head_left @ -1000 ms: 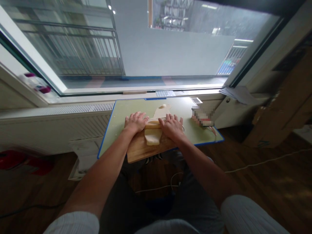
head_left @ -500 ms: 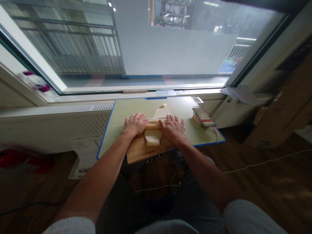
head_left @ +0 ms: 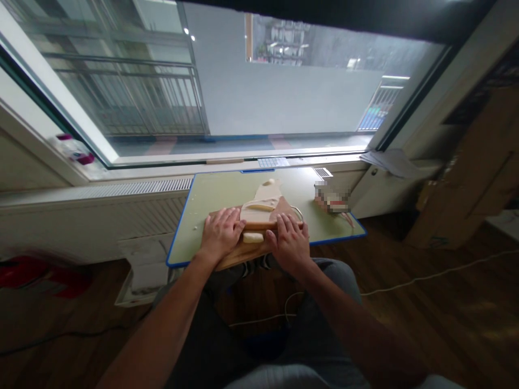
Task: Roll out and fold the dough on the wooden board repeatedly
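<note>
A wooden rolling pin [head_left: 259, 226] lies crosswise over a strip of pale dough [head_left: 267, 192]. On its left end rests my left hand [head_left: 221, 231], fingers curved over it. My right hand [head_left: 290, 242] covers the other end, its thumb pointing inward, so both pin ends are hidden. A short piece of the dough shows on the near side of the pin, while the rest stretches away, wrinkled beyond the pin. Underneath is a wooden cutting board [head_left: 237, 259] with a metal handle [head_left: 299, 212] at its right; the dough's far end lies past the board.
A pale green table [head_left: 211, 186] with a blue rim carries the board. At its right is a blurred-out object [head_left: 332, 197]. Behind are a radiator [head_left: 162, 189], a windowsill and a large window. Cardboard boxes [head_left: 458, 183] stand at right, a bottle [head_left: 77, 150] at left.
Both hands have drawn the rolling pin towards me, near the dough's close end. More wrinkled dough now shows beyond the pin. The head view has shifted slightly.
</note>
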`<state>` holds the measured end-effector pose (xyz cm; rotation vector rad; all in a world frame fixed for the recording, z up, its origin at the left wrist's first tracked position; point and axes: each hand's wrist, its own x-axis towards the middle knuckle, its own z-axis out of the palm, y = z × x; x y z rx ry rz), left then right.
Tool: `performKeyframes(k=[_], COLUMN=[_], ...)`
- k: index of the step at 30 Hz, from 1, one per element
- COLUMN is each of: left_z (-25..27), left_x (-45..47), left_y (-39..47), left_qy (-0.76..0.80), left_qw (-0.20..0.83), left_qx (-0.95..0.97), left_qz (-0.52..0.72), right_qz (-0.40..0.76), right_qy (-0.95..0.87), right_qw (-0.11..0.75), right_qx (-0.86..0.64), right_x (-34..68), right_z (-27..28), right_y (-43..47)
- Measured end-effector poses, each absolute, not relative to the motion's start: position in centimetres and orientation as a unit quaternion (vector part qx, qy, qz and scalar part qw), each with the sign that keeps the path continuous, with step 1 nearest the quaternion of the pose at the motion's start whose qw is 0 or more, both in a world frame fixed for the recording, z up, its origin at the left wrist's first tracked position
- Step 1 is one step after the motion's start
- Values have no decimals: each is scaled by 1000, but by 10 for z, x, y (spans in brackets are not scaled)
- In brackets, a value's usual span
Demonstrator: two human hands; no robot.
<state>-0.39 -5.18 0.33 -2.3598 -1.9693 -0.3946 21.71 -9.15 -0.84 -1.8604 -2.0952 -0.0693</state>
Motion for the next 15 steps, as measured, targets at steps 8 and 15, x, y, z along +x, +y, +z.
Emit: performKeyframes(k=[8,15], left_z=[0,7], left_x=[-3,3], left_y=[-35,11], left_qy=[-638,-668], left_qw=[32,3], left_qx=[-759,-738], left_qz=[-125,-97], right_qz=[-17,-8], right_qy=[-734,-724], right_qw=[190,156], right_qx=[-652,-672], right_x=[218,216], right_z=[-13,-5], right_y=[-73,-30])
